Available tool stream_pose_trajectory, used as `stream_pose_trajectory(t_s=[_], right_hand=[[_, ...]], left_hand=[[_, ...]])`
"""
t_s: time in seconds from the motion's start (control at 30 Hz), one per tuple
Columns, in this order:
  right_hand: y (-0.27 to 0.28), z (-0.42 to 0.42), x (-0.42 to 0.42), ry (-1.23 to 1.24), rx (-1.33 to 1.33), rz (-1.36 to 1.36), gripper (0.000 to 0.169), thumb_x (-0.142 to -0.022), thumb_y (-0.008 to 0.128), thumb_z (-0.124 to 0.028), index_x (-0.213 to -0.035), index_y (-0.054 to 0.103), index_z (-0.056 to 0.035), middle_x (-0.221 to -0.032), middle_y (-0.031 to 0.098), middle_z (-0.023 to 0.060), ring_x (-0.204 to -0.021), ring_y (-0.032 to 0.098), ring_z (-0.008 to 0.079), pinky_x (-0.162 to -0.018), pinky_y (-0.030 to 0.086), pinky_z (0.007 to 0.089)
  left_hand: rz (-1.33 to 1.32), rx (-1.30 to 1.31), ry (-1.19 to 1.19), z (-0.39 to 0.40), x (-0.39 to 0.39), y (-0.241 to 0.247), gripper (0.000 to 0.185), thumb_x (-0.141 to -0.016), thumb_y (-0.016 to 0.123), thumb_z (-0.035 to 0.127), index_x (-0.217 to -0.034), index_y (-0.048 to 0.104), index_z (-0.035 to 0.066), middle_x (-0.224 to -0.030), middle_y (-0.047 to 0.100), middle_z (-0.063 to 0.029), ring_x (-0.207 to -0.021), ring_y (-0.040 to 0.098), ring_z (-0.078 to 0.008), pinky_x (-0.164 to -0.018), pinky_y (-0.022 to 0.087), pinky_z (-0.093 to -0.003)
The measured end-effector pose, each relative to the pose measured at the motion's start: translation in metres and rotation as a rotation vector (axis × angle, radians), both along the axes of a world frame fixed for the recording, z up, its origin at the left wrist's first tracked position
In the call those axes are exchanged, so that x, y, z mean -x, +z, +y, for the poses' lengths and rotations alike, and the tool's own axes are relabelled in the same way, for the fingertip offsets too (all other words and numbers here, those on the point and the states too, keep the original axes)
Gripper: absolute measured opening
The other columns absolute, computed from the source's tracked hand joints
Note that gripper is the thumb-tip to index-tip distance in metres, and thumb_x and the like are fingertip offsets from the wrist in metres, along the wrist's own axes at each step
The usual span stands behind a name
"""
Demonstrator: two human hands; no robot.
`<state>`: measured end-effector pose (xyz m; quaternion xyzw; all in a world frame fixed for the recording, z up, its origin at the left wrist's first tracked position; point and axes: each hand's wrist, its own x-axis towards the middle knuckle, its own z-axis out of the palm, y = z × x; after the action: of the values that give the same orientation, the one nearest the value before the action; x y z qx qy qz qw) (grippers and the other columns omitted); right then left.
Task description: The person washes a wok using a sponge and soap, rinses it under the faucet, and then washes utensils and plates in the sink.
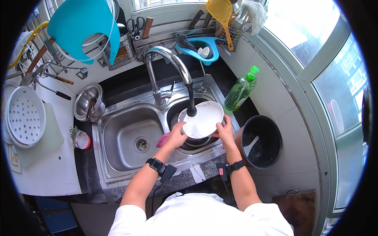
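Note:
Both my hands hold a white dish (203, 121) by its rim over the right-hand sink basin (198, 149). My left hand (176, 136) grips the near left side, and my right hand (225, 131) has the right edge. Directly above the dish hangs the spout of a chrome gooseneck faucet (169, 50), its dark nozzle overlapping the dish in view. I cannot tell whether water runs. A pink cloth (162, 140) lies by my left hand on the divider between the basins. Cookware under the dish is mostly hidden.
The left basin (130, 129) has scraps in its drain. A green soap bottle (240, 90) and a dark pot (261, 141) holding a white spatula stand to the right. Left are a steel bowl (88, 101) and a red-lidded jar (82, 140). A blue corner strainer (211, 57) sits behind.

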<state>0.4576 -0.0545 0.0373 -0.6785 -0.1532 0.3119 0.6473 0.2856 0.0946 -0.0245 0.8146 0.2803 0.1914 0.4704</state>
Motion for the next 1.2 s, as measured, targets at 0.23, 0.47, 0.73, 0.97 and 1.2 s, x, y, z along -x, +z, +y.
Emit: stream_pose_trajectory(t_s=[0.23,0.47,0.73,0.97,1.2], right_hand=[[0.038,0.016,-0.001,-0.136,0.157,-0.399,0.056,-0.074,0.063,-0.024,-0.120,0.041,-0.0009,-0.082,0.059,0.0168,-0.060,0.061,0.0236,-0.051,0.051,0.0328],[0.037,0.021,-0.004,-0.099,0.227,-0.635,0.047,-0.083,0.062,-0.035,-0.114,0.052,0.0000,-0.088,0.060,0.0142,-0.075,0.059,0.0213,-0.068,0.048,0.0301],[0.000,0.007,-0.011,-0.121,0.155,-0.582,0.030,-0.088,0.053,-0.020,-0.111,0.054,-0.0002,-0.092,0.060,0.0137,-0.079,0.058,0.0209,-0.073,0.047,0.0313],[-0.038,-0.006,-0.016,-0.168,0.302,-0.872,0.032,-0.087,0.054,-0.018,-0.114,0.053,-0.0004,-0.105,0.058,0.0167,-0.096,0.057,0.0240,-0.083,0.045,0.0343],[-0.090,0.024,-0.017,-0.010,0.157,0.016,0.045,-0.092,0.050,-0.030,-0.128,0.044,-0.0048,-0.116,0.056,0.0064,-0.104,0.053,0.0179,-0.084,0.044,0.0308]], left_hand=[[-0.028,-0.084,-0.240,-0.060,-0.027,0.076,0.044,-0.073,0.060,0.013,-0.115,0.051,0.005,-0.113,0.056,-0.0200,-0.105,0.054,-0.0352,-0.089,0.044,-0.0387],[-0.014,0.099,-0.094,-0.065,-0.045,0.081,0.039,-0.079,0.062,0.011,-0.113,0.048,0.001,-0.098,0.061,-0.0183,-0.090,0.060,-0.0293,-0.080,0.047,-0.0340],[-0.443,0.993,-0.077,-0.059,-0.051,0.043,0.039,-0.084,0.060,0.004,-0.121,0.044,0.005,-0.112,0.056,-0.0079,-0.101,0.056,-0.0172,-0.087,0.047,-0.0335],[-0.616,1.289,-0.050,-0.040,-0.021,0.014,0.040,-0.089,0.055,0.008,-0.126,0.041,0.008,-0.121,0.053,-0.0071,-0.110,0.054,-0.0213,-0.093,0.045,-0.0383],[-0.604,1.320,-0.012,-0.006,0.019,0.002,0.039,-0.090,0.054,0.010,-0.126,0.040,0.009,-0.123,0.052,-0.0078,-0.109,0.054,-0.0212,-0.093,0.045,-0.0383]])
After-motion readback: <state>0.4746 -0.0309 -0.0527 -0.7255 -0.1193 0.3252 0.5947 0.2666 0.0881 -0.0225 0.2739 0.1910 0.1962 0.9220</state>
